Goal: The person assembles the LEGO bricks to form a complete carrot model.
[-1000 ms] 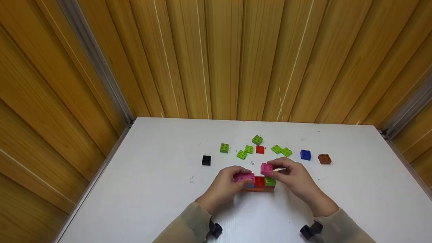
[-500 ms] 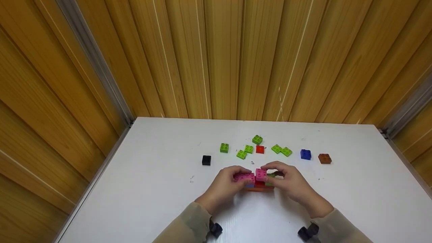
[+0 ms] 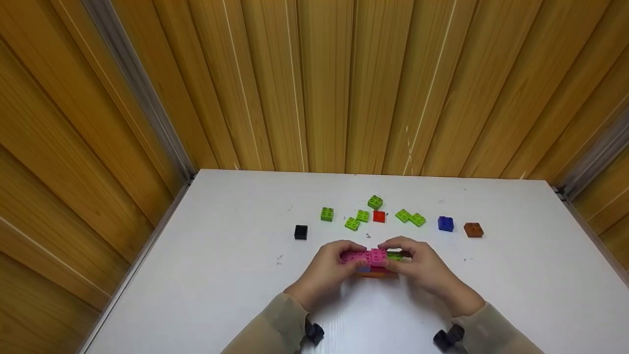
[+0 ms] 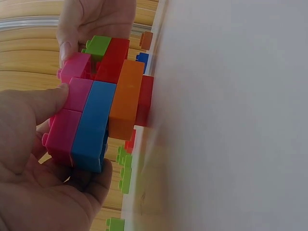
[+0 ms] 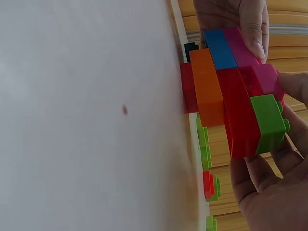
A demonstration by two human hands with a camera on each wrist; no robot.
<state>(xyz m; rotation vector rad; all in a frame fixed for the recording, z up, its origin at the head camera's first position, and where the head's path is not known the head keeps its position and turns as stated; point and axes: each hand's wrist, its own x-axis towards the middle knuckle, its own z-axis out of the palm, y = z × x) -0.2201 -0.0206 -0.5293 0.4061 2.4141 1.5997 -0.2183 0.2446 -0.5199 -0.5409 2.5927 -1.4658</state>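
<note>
A stack of toy building bricks stands on the table, with a red brick (image 4: 145, 101) lowest and an orange brick (image 4: 127, 101) above. Over these lie a blue brick (image 4: 94, 125) and another red brick (image 5: 238, 110), side by side. My left hand (image 3: 325, 266) grips the left end, thumb on the pink bricks (image 4: 65, 132) that top the blue one. Between thumb and fingers, my right hand (image 3: 426, 269) pinches a small pink brick (image 3: 378, 257), slightly tilted over the upper red brick. A green brick (image 5: 268, 120) tops the right end, fingers just behind it.
Beyond the hands, several loose green bricks (image 3: 327, 214) and a small red brick (image 3: 379, 216) are scattered. A black brick (image 3: 300, 232) lies left; a blue brick (image 3: 445, 223) and a brown brick (image 3: 473, 229) lie right. Wood-look panels (image 3: 324, 88) border the white table (image 3: 221, 236).
My right hand has moved left and lowered the small pink brick from above the green brick to beside the other pink bricks. The left hand has kept its grip.
</note>
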